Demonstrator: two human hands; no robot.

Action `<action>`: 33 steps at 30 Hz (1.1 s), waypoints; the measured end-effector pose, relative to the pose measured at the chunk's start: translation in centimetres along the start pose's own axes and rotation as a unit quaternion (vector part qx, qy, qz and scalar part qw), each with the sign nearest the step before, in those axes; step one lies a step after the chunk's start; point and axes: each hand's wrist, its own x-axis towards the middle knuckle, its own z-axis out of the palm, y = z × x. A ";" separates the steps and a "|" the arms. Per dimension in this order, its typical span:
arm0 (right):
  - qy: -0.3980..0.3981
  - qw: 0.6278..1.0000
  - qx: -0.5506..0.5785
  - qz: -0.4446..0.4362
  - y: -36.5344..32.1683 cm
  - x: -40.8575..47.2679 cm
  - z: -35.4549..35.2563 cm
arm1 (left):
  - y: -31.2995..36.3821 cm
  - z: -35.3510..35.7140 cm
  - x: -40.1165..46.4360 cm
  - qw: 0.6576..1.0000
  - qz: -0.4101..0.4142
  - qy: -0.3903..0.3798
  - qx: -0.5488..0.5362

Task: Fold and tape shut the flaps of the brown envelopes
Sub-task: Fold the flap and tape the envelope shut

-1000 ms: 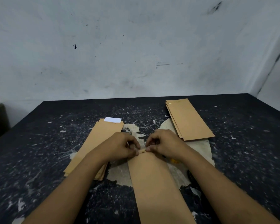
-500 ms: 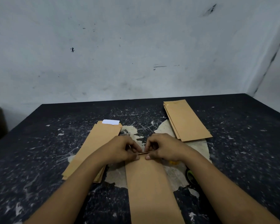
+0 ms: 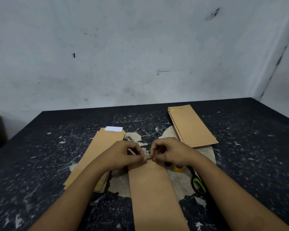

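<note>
Brown envelope lies flat in front of me; my left hand and right hand both pinch its far flap, mid-fold — no tape on it yet, I judge. Left of it, a stack that looks unsealed; right and beyond, another stack — likely done. Tape roll just right of it.

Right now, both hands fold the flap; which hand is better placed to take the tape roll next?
Probably the right hand: the tape roll lies just beneath its wrist, with the scissors alongside. The left hand could hold the flap of the envelope.
</note>
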 end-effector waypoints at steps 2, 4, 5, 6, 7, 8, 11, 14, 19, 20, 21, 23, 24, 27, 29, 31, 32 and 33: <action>0.007 1.000 0.001 -0.016 0.0 0.0 0.0 | -0.3 -0.3 0.0 0.999 -0.015 -0.001 -0.040; 0.010 1.000 -0.003 -0.027 0.0 0.0 -0.1 | -0.5 -0.5 0.0 0.993 -0.033 -0.015 -0.112; 0.010 1.000 0.001 -0.025 0.0 0.0 -0.2 | -0.6 -0.5 0.0 0.990 -0.037 -0.020 -0.136; 0.011 1.000 0.013 -0.016 0.0 0.0 -0.2 | -0.6 -0.5 0.0 0.988 -0.036 -0.020 -0.149; 0.014 0.999 0.030 -0.003 0.0 0.1 -0.2 | -0.5 -0.5 -0.1 0.986 -0.033 -0.014 -0.160; 0.021 0.999 0.045 0.012 -0.1 0.1 -0.1 | -0.4 -0.5 0.0 0.985 -0.028 -0.008 -0.170; 0.030 0.997 0.066 0.039 -0.5 0.1 0.3 | 0.0 -0.4 -0.1 0.982 -0.019 -0.002 -0.189; 0.047 0.989 0.135 0.044 -0.8 0.2 0.6 | 0.3 -0.4 -0.1 0.980 -0.025 0.003 -0.196; 0.076 0.982 0.155 0.075 -0.6 0.2 0.3 | -0.2 -1.1 -0.2 0.973 -0.034 0.020 -0.227; 0.073 0.982 0.157 0.082 -0.6 0.3 0.2 | -0.3 -1.1 -0.2 0.973 -0.031 0.026 -0.227; 0.068 0.981 0.161 0.088 -0.5 0.3 0.0 | -0.3 -1.0 -0.1 0.974 -0.027 0.032 -0.223; 0.055 0.979 0.172 0.096 -0.4 0.2 -0.4 | -0.3 -0.9 0.0 0.976 -0.020 0.037 -0.213; 0.048 0.978 0.177 0.098 -0.3 0.2 -0.5 | -0.5 -1.0 0.0 0.978 -0.018 0.035 -0.204; 0.029 0.972 0.204 0.116 0.0 0.0 -0.8 | -0.9 -1.3 0.1 0.986 -0.010 0.023 -0.164; 0.014 0.967 0.218 0.131 0.1 -0.1 -0.9 | -1.1 -1.2 0.2 0.991 -0.005 0.018 -0.135; 0.010 0.963 0.232 0.137 0.3 -0.1 -1.1 | -1.4 -1.2 0.3 0.993 -0.008 0.022 -0.115; 0.013 0.960 0.243 0.137 0.4 -0.1 -1.2 | -1.6 -1.3 0.3 0.994 -0.010 0.027 -0.104; 0.017 0.958 0.252 0.134 0.5 -0.2 -1.3 | -1.7 -1.4 0.3 0.995 -0.009 0.032 -0.092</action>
